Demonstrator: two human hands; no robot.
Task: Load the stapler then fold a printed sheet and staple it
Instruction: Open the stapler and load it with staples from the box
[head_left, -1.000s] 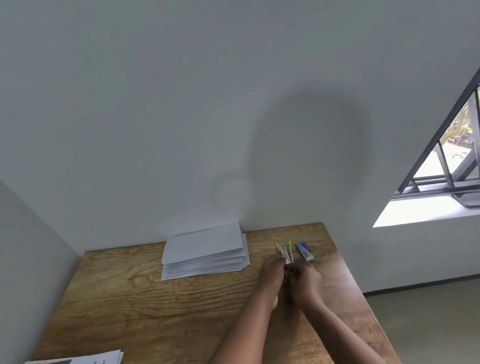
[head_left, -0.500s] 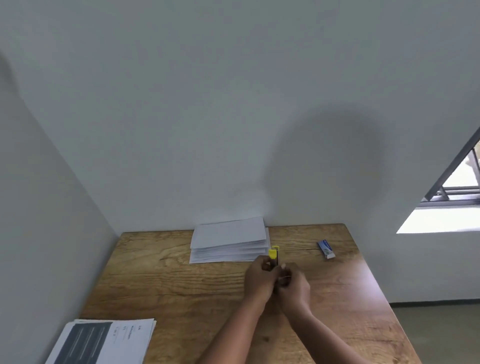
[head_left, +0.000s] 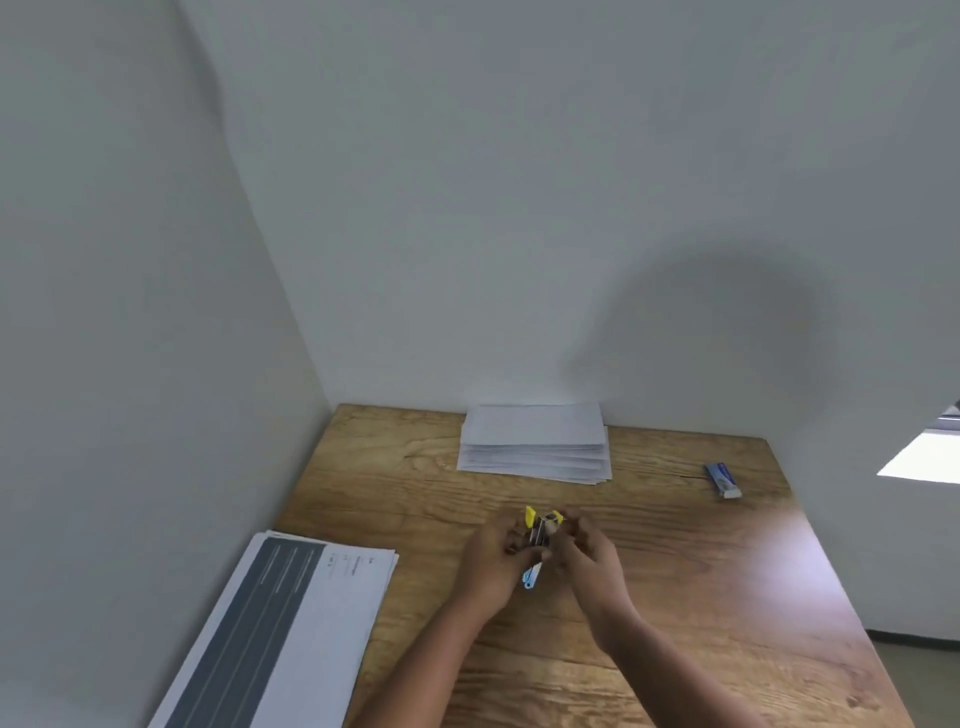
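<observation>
**Stapler held open between both hands, loading under way**

While both hands meet over the middle of the wooden table (head_left: 675, 597), the fingers (head_left: 511, 540) of the left hand (head_left: 493, 564) curl round the near side of the small stapler (head_left: 540, 535), and the right hand (head_left: 587, 556) pinches it from the other side. Two yellow parts stand apart at its far end, with grey metal between them and a light blue end pointing back toward the person, so it appears hinged open, probably so the staple channel faces up for loading. Whether a strip of staples is already in the fingers is too small to tell.

Just beyond the hands, against the wall, lies a stack of folded white sheets (head_left: 535, 441), apparently finished or waiting work. Near the left edge sits a pile of printed sheets (head_left: 291, 613) with a dark grey panel and small lines of text, within easy reach for the fold; the writing is too blurred to read. Well apart at the far right lies a small blue-and-white staple box (head_left: 722, 480), its label unreadable.
</observation>
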